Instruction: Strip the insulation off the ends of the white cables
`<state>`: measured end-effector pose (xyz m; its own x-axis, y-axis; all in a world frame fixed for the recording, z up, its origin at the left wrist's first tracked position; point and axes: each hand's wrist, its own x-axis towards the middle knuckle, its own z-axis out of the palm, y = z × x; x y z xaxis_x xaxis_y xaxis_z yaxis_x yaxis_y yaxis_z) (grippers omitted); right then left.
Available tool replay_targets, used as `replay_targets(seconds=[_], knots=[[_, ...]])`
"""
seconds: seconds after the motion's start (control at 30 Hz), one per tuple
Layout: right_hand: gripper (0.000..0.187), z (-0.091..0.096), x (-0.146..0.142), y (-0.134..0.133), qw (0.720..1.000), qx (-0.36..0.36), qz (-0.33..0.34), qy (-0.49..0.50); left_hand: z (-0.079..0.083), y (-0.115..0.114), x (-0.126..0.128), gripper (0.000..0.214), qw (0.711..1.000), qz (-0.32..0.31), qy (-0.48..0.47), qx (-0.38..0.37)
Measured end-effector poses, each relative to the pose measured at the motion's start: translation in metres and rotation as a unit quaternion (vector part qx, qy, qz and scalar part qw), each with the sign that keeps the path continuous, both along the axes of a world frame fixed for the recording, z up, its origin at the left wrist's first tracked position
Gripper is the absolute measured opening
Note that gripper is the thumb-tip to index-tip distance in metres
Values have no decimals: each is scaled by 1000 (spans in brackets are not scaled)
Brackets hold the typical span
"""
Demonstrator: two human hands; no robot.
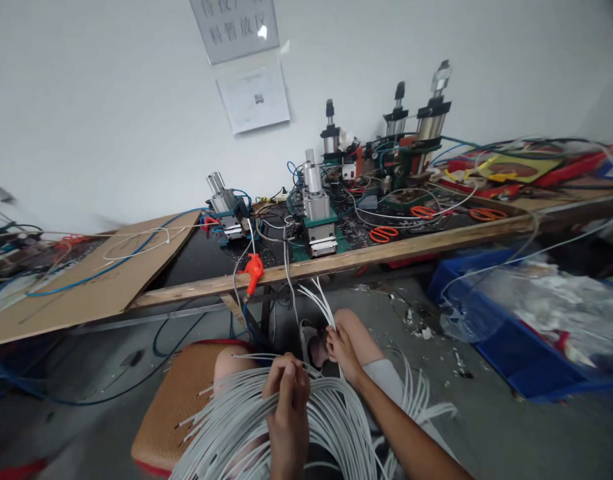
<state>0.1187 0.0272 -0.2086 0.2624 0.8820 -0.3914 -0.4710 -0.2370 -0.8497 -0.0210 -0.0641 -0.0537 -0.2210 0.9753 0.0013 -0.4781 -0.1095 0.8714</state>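
A thick, looped bundle of white cables (336, 407) lies across my lap, with many cut ends fanning out to the left. Over the top of it, my left hand (289, 397) is closed with thumb and fingers pinched together on cable from the bundle. My right hand (339, 343) is wrapped round several white cable ends (321, 300), which point up toward the bench edge. More cable ends (421, 400) hang over my right leg.
Ahead runs a wooden-edged bench (366, 257) bearing pneumatic machines (319, 207), orange-handled scissors (383, 234) and hoses. An orange air gun (255, 270) hangs at its edge. Cardboard (136, 260) covers the left part. A blue bin (516, 360) of plastic scraps stands right; a brown cushion (171, 400) left.
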Motion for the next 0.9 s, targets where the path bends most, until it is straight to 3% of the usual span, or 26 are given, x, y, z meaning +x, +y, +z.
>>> replay_targets(seconds=[0.17,0.53,0.9], knots=[[36,-1,1,-1,1000,-10,-5,2,-11,1,-1,30,1000,-13,-1,10],[38,-14,35,-2,999,-32,-30,-17,5,10,12,42,995,-55,-73,-29],[33,-37,21,3,1000,-19,17,-6,-21,22,-14,41,992,-28,-106,-63]])
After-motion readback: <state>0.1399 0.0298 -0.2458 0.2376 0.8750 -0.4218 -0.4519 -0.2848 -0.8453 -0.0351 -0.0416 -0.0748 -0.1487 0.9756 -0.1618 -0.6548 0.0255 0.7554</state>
